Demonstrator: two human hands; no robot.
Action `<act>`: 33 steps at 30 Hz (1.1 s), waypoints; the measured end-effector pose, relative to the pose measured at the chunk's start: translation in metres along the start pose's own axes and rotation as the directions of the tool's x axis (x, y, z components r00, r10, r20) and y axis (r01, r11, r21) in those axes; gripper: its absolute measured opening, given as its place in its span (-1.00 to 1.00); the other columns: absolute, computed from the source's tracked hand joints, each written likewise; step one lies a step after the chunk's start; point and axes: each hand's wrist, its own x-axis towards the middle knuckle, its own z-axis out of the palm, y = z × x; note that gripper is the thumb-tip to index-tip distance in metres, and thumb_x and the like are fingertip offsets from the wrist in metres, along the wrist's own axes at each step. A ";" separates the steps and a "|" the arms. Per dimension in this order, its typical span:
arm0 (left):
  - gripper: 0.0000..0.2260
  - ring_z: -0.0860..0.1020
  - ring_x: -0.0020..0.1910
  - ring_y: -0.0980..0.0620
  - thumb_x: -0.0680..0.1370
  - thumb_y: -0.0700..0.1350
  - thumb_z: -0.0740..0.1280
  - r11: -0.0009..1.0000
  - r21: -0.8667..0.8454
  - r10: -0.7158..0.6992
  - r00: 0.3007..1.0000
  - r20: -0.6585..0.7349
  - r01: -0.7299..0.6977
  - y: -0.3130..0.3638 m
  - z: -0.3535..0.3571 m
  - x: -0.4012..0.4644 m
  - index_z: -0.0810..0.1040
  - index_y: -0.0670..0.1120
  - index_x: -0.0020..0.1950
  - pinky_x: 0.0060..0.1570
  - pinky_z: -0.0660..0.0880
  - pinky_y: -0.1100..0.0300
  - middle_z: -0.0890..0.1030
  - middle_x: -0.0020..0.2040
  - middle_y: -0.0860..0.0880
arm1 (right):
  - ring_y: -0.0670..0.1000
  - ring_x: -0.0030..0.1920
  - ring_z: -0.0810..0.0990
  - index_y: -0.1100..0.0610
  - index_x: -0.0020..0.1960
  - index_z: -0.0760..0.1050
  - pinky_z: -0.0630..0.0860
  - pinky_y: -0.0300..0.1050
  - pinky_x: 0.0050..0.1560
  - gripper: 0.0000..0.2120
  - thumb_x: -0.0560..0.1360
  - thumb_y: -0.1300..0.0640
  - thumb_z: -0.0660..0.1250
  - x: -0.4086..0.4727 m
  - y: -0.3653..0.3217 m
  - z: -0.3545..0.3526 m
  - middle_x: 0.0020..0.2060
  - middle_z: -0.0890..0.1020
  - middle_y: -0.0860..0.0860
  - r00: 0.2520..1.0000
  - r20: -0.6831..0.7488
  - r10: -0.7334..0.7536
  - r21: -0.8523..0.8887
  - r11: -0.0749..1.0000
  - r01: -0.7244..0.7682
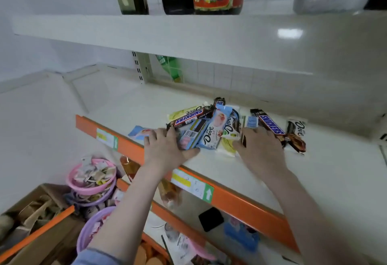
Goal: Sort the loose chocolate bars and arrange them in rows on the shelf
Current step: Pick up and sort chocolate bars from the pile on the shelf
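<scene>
A loose pile of chocolate bars [206, 127] lies on the white shelf [314, 170], near its orange front edge [240, 198]. Three dark wrappers read SNICKERS; about five, pale blue, white or yellow, read Dove, though overlap makes the count uncertain. The left hand [167, 149] grips a pale blue bar at the pile's left side. The right hand [260, 146] lies on the pile's right side; whether it holds anything cannot be told. Two price labels [192, 185] with white arrows sit on the front edge.

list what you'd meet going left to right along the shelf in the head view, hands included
light blue bar → left hand → blue Dove bar → right hand → right Snickers bar → dark Dove bar
</scene>
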 end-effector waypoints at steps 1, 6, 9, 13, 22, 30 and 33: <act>-0.10 0.22 0.40 -0.23 0.27 0.49 0.17 1.000 0.008 0.019 1.000 0.011 -0.019 -0.006 0.000 0.005 0.22 -0.06 0.43 0.39 0.15 -0.09 0.32 0.39 -0.17 | 0.19 0.18 0.41 0.13 0.20 0.38 0.38 0.06 0.15 -0.64 0.52 -0.07 0.14 0.001 -0.002 0.002 0.17 0.46 0.17 1.000 0.012 0.024 -0.012 1.000 -0.024; -0.01 0.26 0.37 -0.22 0.17 0.57 0.12 0.995 0.059 0.082 0.996 0.028 -0.084 -0.035 -0.005 0.023 0.25 -0.06 0.39 0.37 0.15 -0.07 0.34 0.38 -0.16 | 0.20 0.18 0.41 0.15 0.24 0.37 0.38 0.04 0.19 -0.60 0.52 -0.06 0.13 0.002 -0.013 0.011 0.20 0.44 0.19 0.995 -0.009 0.101 -0.045 0.994 -0.102; -0.06 0.35 0.29 -0.21 0.18 0.55 0.17 0.986 0.096 0.135 0.990 0.024 -0.137 -0.050 -0.012 0.033 0.32 -0.07 0.34 0.27 0.27 -0.02 0.42 0.30 -0.15 | 0.22 0.18 0.41 0.15 0.27 0.37 0.36 0.05 0.18 -0.62 0.53 -0.02 0.15 0.000 -0.020 0.014 0.21 0.43 0.21 0.989 -0.030 0.143 -0.041 0.989 -0.144; -0.10 0.38 0.21 -0.17 0.19 0.53 0.21 0.977 0.158 0.137 0.989 0.063 -0.145 -0.061 -0.024 0.049 0.39 -0.13 0.25 0.14 0.37 0.02 0.46 0.19 -0.14 | 0.22 0.19 0.42 0.15 0.28 0.38 0.34 0.04 0.22 -0.64 0.53 0.05 0.18 -0.002 -0.027 0.019 0.22 0.44 0.20 0.984 -0.069 0.165 -0.024 0.986 -0.167; -0.38 0.47 0.06 -0.11 0.27 0.35 0.40 0.959 -0.039 0.282 0.933 0.224 -0.281 -0.062 -0.034 0.068 0.39 -0.09 0.05 -0.04 0.39 0.10 0.50 -0.02 -0.05 | 0.26 0.15 0.42 0.24 0.25 0.39 0.34 0.08 0.16 -0.62 0.45 0.21 0.30 -0.001 -0.025 0.017 0.13 0.51 0.28 0.946 -0.154 0.286 0.104 0.957 -0.272; -0.58 0.50 -0.15 -0.05 0.36 0.26 0.39 0.925 -0.040 0.377 0.926 -0.004 -0.377 -0.052 -0.035 0.066 0.35 -0.03 -0.12 -0.27 0.36 0.15 0.44 -0.22 0.04 | 0.28 0.14 0.44 0.25 0.26 0.29 0.37 0.10 0.20 -0.48 0.34 0.21 0.34 0.010 -0.022 0.010 0.09 0.53 0.27 0.907 -0.024 0.421 0.116 0.902 -0.416; -0.60 0.47 -0.22 -0.04 0.37 0.18 0.43 0.918 -0.146 0.363 0.930 -0.054 -0.367 -0.047 -0.033 0.062 0.31 -0.05 -0.15 -0.30 0.33 0.16 0.44 -0.26 0.04 | 0.28 0.15 0.41 0.27 0.21 0.30 0.41 0.07 0.15 -0.46 0.30 0.17 0.38 0.011 -0.022 0.007 0.10 0.49 0.28 0.878 0.024 0.478 0.107 0.872 -0.477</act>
